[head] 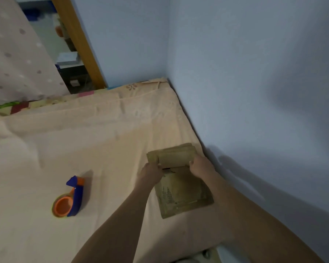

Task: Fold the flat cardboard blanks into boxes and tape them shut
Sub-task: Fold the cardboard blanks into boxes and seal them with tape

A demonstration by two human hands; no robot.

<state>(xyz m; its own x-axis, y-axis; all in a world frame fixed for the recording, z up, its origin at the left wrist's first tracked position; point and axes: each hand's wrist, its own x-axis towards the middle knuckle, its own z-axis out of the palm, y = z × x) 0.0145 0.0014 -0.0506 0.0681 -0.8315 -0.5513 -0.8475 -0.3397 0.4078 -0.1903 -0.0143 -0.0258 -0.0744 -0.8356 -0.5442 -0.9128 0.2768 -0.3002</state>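
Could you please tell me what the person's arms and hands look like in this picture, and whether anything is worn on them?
Both the left hand and the right hand are bare: no gloves, rings, watch or bracelet show. Both forearms are uncovered as far as the picture's bottom edge, so no sleeve is visible.

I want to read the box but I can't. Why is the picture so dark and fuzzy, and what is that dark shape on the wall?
Head view: dim, soft light, so the print on the cardboard blank smears and cannot be read; the dark shape on the blue wall is shadow beside the right hand; the wide lens tilts the door frame; the tape dispenser shows clearly.
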